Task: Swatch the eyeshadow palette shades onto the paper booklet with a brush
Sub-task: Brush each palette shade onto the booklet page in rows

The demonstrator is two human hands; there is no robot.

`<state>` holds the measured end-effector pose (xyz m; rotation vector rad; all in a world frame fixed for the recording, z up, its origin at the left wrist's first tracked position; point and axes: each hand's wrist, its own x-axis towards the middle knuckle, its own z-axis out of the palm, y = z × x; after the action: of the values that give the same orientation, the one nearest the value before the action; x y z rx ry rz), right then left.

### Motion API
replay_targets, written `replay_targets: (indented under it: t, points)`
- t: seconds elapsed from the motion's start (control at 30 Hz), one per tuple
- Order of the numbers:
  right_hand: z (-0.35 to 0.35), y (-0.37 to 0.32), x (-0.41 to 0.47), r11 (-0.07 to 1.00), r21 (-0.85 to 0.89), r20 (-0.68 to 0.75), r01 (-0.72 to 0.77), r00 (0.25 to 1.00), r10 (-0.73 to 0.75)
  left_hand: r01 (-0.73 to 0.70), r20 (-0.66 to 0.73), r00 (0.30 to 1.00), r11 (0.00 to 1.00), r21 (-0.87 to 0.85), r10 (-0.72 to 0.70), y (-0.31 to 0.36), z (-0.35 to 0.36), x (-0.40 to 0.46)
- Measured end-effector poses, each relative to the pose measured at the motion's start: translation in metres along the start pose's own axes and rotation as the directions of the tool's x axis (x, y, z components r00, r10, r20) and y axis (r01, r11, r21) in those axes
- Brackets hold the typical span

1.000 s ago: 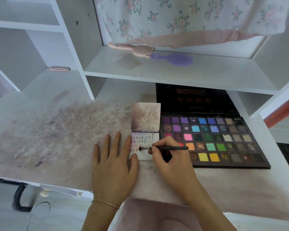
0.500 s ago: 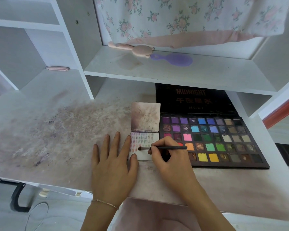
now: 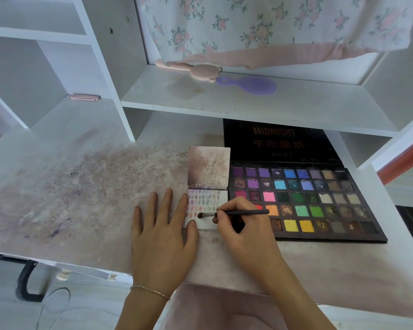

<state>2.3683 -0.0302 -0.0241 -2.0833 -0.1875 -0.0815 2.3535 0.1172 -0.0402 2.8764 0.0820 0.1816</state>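
- The small white paper booklet (image 3: 206, 206) lies open on the stained white desk (image 3: 81, 186), just left of the large black eyeshadow palette with many coloured pans (image 3: 303, 201); they look to be touching.
- The left hand (image 3: 161, 236) lies flat with straight, spread fingers. It holds nothing; the thumb and index finger press the left edge of the near page.
- The right hand (image 3: 242, 225) pinches the thin black brush (image 3: 234, 213) near the ferrule, fingers curled around the handle. The brush head lies on the near page, below the rows of swatches.
- I judge the booklet to be light and thin, so it would slide or curl under the strokes; pressing it flat at the edge, away from the swatches, seems right.
- The brush looks light and stiff, with soft bristles; a hold close to the head gives control.
- The powder pans are probably fragile and crumbly.
- The right hand hides some near-left pans and the right corner of the near page.
- The colour on the bristles is hard to make out.
- The far page is smudged dark.
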Motion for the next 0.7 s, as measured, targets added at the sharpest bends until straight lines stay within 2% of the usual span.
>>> replay_targets:
  t: [0.53,0.7]
  points:
    - [0.0012,0.0023,0.0003,0.999,-0.01,0.007,0.045,0.999,-0.045,0.005,-0.002,1.0,1.0,-0.004,-0.005,0.0001,0.0003,-0.0007]
    - [-0.001,0.0005,0.0019,0.989,0.07,-0.197,0.126,0.974,-0.111,0.01,-0.002,1.0,1.0,-0.003,-0.01,-0.0003,0.0014,0.0]
